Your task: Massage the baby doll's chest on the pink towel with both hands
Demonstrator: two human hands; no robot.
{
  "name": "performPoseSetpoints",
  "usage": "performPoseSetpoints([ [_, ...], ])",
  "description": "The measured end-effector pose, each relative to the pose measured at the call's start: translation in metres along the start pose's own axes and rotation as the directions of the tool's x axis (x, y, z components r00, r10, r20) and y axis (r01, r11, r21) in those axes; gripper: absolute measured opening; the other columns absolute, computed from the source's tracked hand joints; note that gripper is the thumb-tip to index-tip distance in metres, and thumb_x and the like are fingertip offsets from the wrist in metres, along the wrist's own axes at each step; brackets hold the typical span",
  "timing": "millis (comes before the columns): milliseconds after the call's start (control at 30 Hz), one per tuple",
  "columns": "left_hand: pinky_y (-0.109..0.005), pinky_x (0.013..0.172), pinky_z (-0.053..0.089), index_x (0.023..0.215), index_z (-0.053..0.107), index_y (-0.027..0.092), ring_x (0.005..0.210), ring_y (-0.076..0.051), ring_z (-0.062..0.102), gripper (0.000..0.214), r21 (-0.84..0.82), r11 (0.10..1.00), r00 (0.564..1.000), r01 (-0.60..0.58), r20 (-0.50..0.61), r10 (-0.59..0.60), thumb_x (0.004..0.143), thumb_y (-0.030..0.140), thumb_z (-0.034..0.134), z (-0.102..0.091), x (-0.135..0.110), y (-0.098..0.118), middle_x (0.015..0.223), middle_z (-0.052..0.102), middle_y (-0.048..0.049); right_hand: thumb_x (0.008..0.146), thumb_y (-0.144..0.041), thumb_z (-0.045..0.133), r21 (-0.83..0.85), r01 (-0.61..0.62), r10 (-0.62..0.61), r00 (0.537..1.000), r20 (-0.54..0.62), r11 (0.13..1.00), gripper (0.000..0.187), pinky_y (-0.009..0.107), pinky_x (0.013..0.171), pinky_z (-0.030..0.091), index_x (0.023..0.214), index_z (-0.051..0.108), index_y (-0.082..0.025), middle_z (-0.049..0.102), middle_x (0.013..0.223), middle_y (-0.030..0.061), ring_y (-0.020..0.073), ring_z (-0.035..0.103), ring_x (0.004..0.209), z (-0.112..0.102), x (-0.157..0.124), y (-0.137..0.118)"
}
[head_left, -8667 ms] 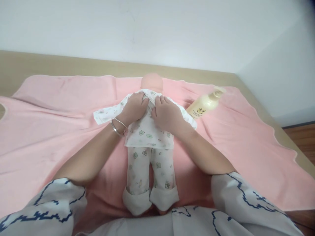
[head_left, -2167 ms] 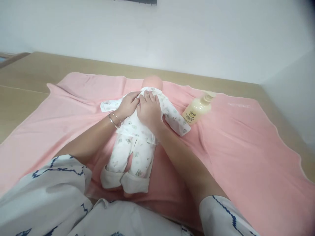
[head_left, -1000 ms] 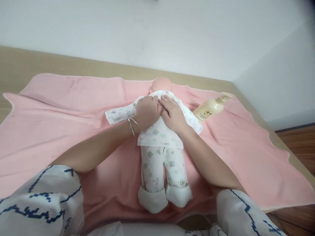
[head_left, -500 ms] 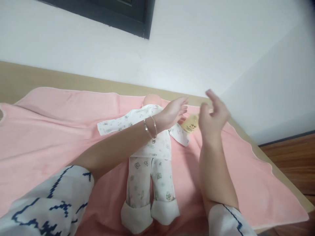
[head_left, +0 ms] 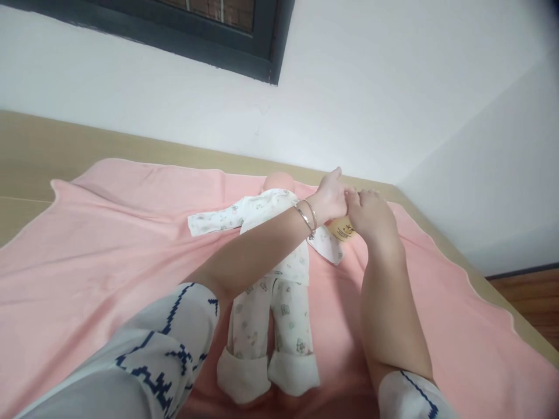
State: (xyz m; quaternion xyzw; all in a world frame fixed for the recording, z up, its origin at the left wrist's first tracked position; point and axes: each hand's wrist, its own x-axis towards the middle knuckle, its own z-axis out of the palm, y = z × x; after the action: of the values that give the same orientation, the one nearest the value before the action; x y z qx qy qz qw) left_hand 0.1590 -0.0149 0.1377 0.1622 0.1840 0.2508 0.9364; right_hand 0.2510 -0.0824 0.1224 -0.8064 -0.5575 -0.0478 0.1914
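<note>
My left hand (head_left: 331, 196), with two thin bracelets at the wrist, reaches across a doll in a white printed top (head_left: 279, 201). Its thumb points up and its fingers are stretched out, their tips hidden by the other hand. My right hand (head_left: 373, 218) shows its back, its bent fingers lying over the left fingers. Neither hand shows an object in it. Just below them is a yellow bottle (head_left: 342, 229) with dark print, partly covered by the hands. The doll's white printed trousers (head_left: 290, 317) have turned-up cuffs. Its round head (head_left: 278, 181) is at the far end.
A pink cloth (head_left: 144, 233) with folds lies under the doll. Around it shows the light wooden surface (head_left: 26, 139). A white wall (head_left: 349, 87) with a dark-framed window (head_left: 262, 58) rises behind. Brown wood (head_left: 533, 299) shows lower at the right.
My hands, apart before, have come together, the right hand moving onto the left fingers. My left arm has moved right, and the view has shifted slightly.
</note>
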Motion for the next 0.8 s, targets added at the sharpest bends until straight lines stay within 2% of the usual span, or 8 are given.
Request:
performPoseSetpoints([
  [133,-0.035,0.098,0.063,0.157,0.042,-0.002,0.123,-0.029,0.070,0.074,0.115,0.987,0.992,-0.110,-0.043,0.116,0.109,0.053,0.023,-0.006,-0.017,-0.001,0.140,0.064,-0.0252,0.110,-0.038,0.025,-0.082,0.006,-0.007,1.000,-0.013,0.997,0.060,0.054,0.104,0.053,0.118,0.074,-0.004,0.071,0.125,0.0296,0.0410,0.067,0.123,0.000,-0.002,0.001],
  [233,-0.028,0.112,0.056,0.163,0.032,-0.004,0.148,-0.027,0.055,0.080,0.191,0.967,0.979,-0.170,-0.076,0.187,0.107,0.053,0.029,-0.015,-0.051,0.005,0.161,0.049,-0.0256,0.108,-0.040,0.030,-0.111,-0.032,0.029,0.999,-0.031,0.993,0.058,0.050,0.092,0.056,0.108,0.077,-0.007,0.074,0.113,0.0279,0.0399,0.072,0.109,0.001,-0.002,0.006],
  [333,-0.033,0.115,0.056,0.165,0.034,0.001,0.150,-0.027,0.055,0.077,0.336,0.912,0.965,-0.236,-0.032,0.261,0.105,0.050,0.027,-0.026,-0.094,0.021,0.161,0.052,-0.0234,0.105,-0.039,0.034,-0.117,-0.033,0.024,0.996,-0.085,0.993,0.053,0.048,0.083,0.056,0.104,0.078,-0.009,0.075,0.103,0.0245,0.0366,0.073,0.095,0.004,-0.002,0.009],
  [400,-0.040,0.113,0.059,0.164,0.039,0.008,0.146,-0.029,0.057,0.073,0.508,0.812,0.936,-0.288,-0.029,0.350,0.104,0.049,0.025,-0.032,-0.121,0.036,0.154,0.059,-0.0211,0.104,-0.040,0.039,-0.114,-0.038,0.029,0.996,-0.084,0.993,0.049,0.047,0.081,0.056,0.109,0.077,-0.010,0.075,0.104,0.0227,0.0354,0.072,0.093,0.004,-0.004,0.008],
  [467,-0.045,0.112,0.058,0.159,0.047,0.011,0.146,-0.031,0.058,0.071,0.692,0.664,0.906,-0.283,-0.035,0.422,0.104,0.050,0.023,-0.039,-0.142,0.049,0.149,0.062,-0.0209,0.104,-0.039,0.041,-0.123,-0.055,0.052,0.998,-0.034,0.991,0.047,0.049,0.084,0.057,0.116,0.075,-0.010,0.074,0.113,0.0227,0.0372,0.071,0.102,0.003,-0.006,0.004],
  [567,-0.050,0.113,0.057,0.148,0.060,0.014,0.145,-0.033,0.058,0.067,0.817,0.507,0.871,-0.274,-0.012,0.490,0.104,0.052,0.026,-0.047,-0.162,0.057,0.137,0.067,-0.0210,0.105,-0.035,0.039,-0.156,-0.049,0.054,0.998,0.029,0.987,0.047,0.055,0.094,0.056,0.120,0.074,-0.007,0.070,0.123,0.0249,0.0411,0.066,0.119,0.001,-0.007,-0.003],
  [700,-0.052,0.111,0.055,0.143,0.062,0.016,0.147,-0.034,0.055,0.063,0.873,0.422,0.876,-0.245,0.012,0.483,0.105,0.051,0.027,-0.045,-0.175,0.049,0.134,0.066,-0.0195,0.105,-0.032,0.043,-0.072,-0.031,0.031,1.000,0.000,0.997,0.047,0.064,0.111,0.049,0.134,0.067,-0.005,0.064,0.141,0.0273,0.0440,0.054,0.141,-0.001,-0.007,-0.005],
  [800,-0.051,0.109,0.056,0.146,0.057,0.015,0.146,-0.033,0.057,0.061,0.851,0.463,0.883,-0.248,0.001,0.470,0.107,0.043,0.020,-0.034,-0.179,0.039,0.137,0.066,-0.0185,0.102,-0.035,0.056,0.072,-0.025,0.029,0.998,-0.047,0.997,0.051,0.074,0.120,0.037,0.147,0.059,-0.012,0.047,0.162,0.0251,0.0480,0.038,0.155,-0.003,-0.012,-0.004],
])
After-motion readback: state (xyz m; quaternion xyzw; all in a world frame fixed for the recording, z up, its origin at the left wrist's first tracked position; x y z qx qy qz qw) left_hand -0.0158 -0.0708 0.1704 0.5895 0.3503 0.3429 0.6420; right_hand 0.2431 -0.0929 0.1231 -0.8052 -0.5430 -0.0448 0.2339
